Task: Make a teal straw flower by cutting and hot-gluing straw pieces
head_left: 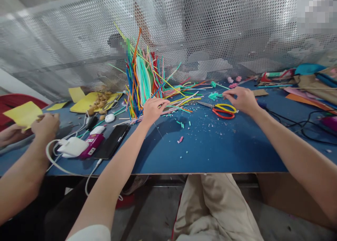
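My right hand (243, 99) is closed in a pinch at the end of a teal pipe-cleaner piece (215, 95), which has a fluffy, leaf-like shape. My left hand (154, 109) is closed too, its fingertips pressed together in front of the pipe-cleaner bundle; what lies between them is too small to make out. A thin dark strand (158, 131) hangs below that hand. Scissors (223, 111) with one yellow and one red handle lie partly spread just left of my right hand. Several teal snippets (181, 124) and a pink snippet (180, 139) are scattered on the blue table (200, 156).
A tall bundle of coloured pipe cleaners (143, 79) stands against the perforated metal panel (223, 30). At left are a phone (113, 141), a white charger (73, 146) and cables. A co-worker's hands (46, 125) hold yellow paper (23, 114). Black cables (302, 123) lie at right.
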A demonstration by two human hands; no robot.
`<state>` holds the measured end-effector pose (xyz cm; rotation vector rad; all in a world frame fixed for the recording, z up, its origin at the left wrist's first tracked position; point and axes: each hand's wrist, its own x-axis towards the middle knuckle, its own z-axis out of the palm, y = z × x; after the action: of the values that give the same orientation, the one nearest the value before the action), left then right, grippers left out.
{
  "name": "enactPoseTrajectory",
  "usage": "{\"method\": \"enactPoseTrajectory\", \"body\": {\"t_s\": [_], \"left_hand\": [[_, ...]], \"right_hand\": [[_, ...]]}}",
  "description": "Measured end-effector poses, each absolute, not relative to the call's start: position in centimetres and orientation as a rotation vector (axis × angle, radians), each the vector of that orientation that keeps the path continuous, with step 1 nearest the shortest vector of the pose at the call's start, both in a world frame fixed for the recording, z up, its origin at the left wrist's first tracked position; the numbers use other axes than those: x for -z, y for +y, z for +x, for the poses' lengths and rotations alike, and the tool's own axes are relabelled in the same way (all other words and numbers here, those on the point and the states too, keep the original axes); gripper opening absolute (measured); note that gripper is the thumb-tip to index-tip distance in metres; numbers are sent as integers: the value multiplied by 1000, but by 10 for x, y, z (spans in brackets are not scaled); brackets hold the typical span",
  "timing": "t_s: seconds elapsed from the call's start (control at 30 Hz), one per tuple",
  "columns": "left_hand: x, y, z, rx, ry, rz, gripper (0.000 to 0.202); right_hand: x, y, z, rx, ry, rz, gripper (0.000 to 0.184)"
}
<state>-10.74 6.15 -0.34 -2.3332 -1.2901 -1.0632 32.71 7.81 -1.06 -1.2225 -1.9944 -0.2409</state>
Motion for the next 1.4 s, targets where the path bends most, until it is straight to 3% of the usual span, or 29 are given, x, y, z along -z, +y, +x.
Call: {"method": "enactPoseTrajectory", "body": {"t_s": [0.57, 0.97, 1.4], "left_hand": [[10, 82, -141, 1366, -1421, -2383, 13], [14, 87, -147, 1535, -1568, -2270, 18], [9, 65, -129, 1152, -1473, -1980, 23]], "right_hand": [[15, 78, 327, 166, -2002, -1031, 17], [21, 76, 317, 195, -2022, -942, 17], [20, 71, 312, 182, -1980, -1057, 23]]}}
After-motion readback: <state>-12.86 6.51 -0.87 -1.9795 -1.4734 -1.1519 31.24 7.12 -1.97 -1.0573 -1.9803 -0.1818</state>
